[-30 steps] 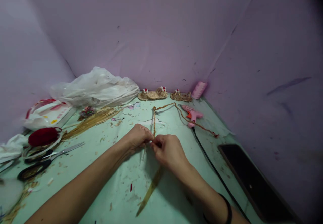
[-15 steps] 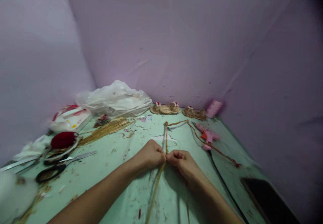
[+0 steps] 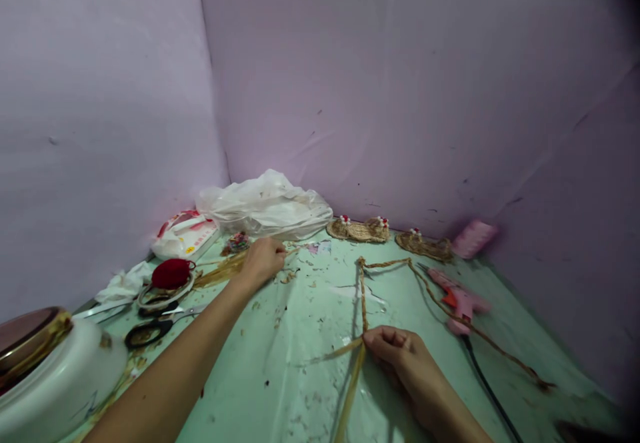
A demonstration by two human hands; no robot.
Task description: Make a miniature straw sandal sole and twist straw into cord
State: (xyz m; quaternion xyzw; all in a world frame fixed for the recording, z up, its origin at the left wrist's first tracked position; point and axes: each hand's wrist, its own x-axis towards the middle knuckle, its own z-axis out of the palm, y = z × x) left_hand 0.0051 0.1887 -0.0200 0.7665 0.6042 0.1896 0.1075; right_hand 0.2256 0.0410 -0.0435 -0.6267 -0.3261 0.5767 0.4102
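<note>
My right hand (image 3: 403, 363) pinches a braided straw cord (image 3: 363, 296) where its loose, flat strands (image 3: 353, 390) spread toward me and to the left. From there the cord runs up the table, bends right and trails down to a frayed end. Farther left, my left hand (image 3: 263, 262) reaches over a bundle of dried straw strips (image 3: 220, 274), its fingers closed on the strips near their right end. The fingertips partly hide what they grip.
A pink glue gun (image 3: 460, 296) lies right, under the cord. Small woven slippers (image 3: 365, 231) line the back wall by a plastic bag (image 3: 270, 206). Scissors (image 3: 155, 330), a red pincushion (image 3: 171, 274) and a white pot (image 3: 75, 376) stand left.
My left hand has let go of the cord and moved up and left to the straw bundle. My right hand still pinches the cord. The view has turned left.
</note>
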